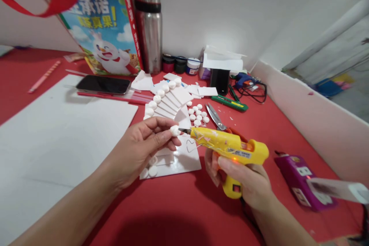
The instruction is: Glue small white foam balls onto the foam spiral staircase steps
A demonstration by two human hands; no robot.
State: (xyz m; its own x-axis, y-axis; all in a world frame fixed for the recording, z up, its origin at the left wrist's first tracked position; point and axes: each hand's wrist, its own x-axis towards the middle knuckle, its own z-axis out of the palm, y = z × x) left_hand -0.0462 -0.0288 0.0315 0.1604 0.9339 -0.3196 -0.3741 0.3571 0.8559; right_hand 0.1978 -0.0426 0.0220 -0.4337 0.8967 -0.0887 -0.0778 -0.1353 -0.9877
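Note:
Between thumb and fingers, my left hand (147,142) pinches a small round white piece (175,130). My right hand (242,177) is wrapped round the handle of a yellow hot glue gun (230,146), whose metal nozzle meets or nearly meets that piece. An orange light glows on the gun's side. Beyond my left hand lies a fan of white strips (170,102) edged with round white pieces. Several loose white rounds (198,115) sit to its right. Under the hands is a white board (187,163) with a curved pencil line; a few white discs (152,171) lie on its left part.
Scissors (215,117) and a green utility knife (230,103) lie behind the glue gun. At the back stand a steel flask (148,27), paint jars (180,64) and a printed box (106,27). A phone (103,85) rests on white sheets (57,150); a purple box (304,180) is at right.

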